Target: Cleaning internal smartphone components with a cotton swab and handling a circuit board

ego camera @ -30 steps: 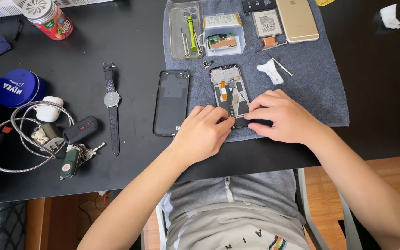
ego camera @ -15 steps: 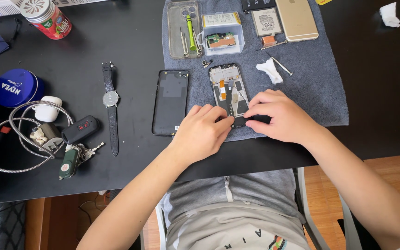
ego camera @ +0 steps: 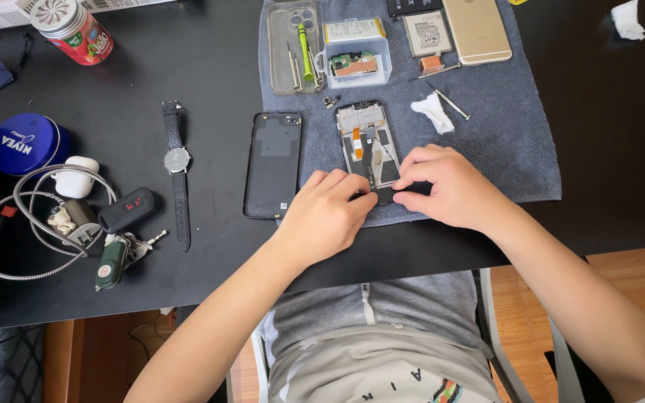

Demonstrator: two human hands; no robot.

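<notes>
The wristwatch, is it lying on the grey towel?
No, the wristwatch lies on the bare black table, left of the grey towel.

Clutter on the black tabletop [ego camera: 210,67]

A wristwatch [ego camera: 178,170] lay beside a black phone back cover [ego camera: 272,164]; a blue round tin [ego camera: 25,143], car key fob [ego camera: 128,210] and coiled metal cable [ego camera: 9,224] sat left; a gold phone [ego camera: 476,28] rested on the grey towel [ego camera: 509,142].

a black tabletop [ego camera: 210,67] is seen. a grey cloth [ego camera: 502,142] is spread at 1 o'clock; a black phone back [ego camera: 272,164], a wristwatch [ego camera: 178,168], a blue tin [ego camera: 25,143], keys [ego camera: 117,250] and a coiled cable [ego camera: 9,239] are laid toward 9 o'clock.
</notes>
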